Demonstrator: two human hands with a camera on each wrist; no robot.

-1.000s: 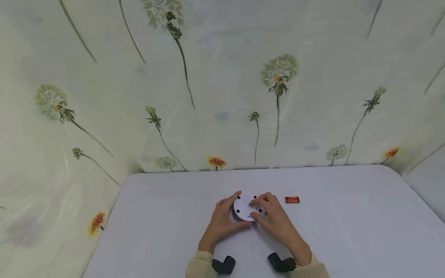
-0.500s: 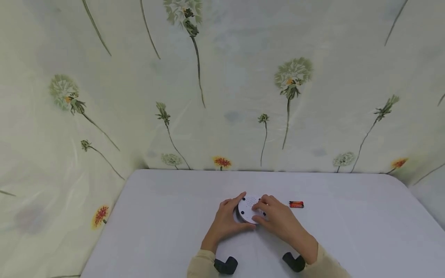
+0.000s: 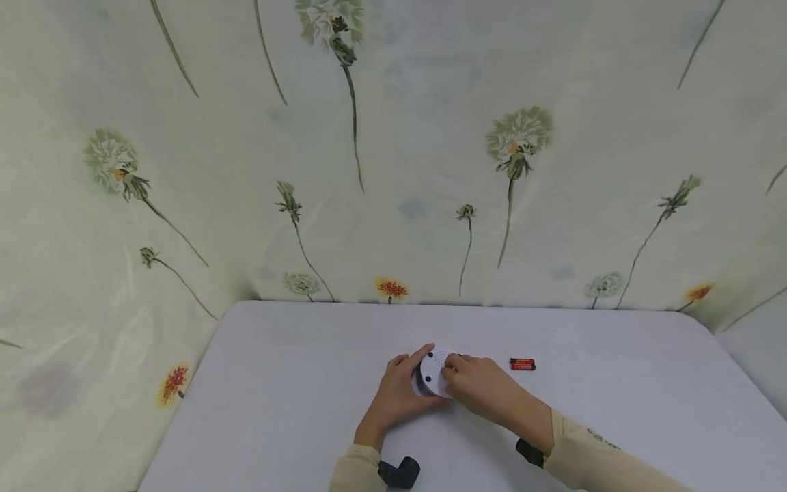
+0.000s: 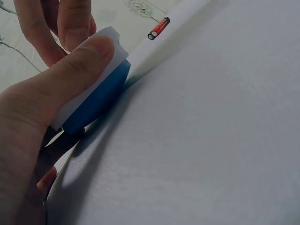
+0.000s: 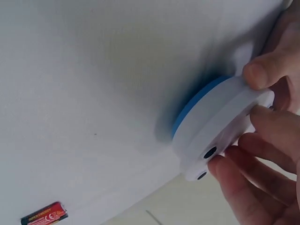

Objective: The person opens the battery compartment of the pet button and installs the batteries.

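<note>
A round white device (image 3: 434,374) with speaker holes and dark round feet is held tilted over the table, its perforated side up. The left wrist view shows its blue lower part (image 4: 101,96). My left hand (image 3: 396,391) grips its rim, with the thumb along the near edge and fingers round the far side. Bent over the perforated side, my right hand (image 3: 482,386) has its thumb and fingertips on the surface near a dark foot (image 5: 210,152). These fingers hide the right half of the device in the head view.
Two red-and-black batteries (image 3: 522,364) lie side by side on the white tabletop (image 3: 295,383), right of the hands. Black angular pieces (image 3: 399,472) sit at both wrists. Behind the table's far edge stands a backdrop (image 3: 418,150) printed with dandelions.
My right hand has turned over the device, its fingers curling in and its forearm swinging out to the right. The left hand keeps its grip. The head view has shifted slightly.
</note>
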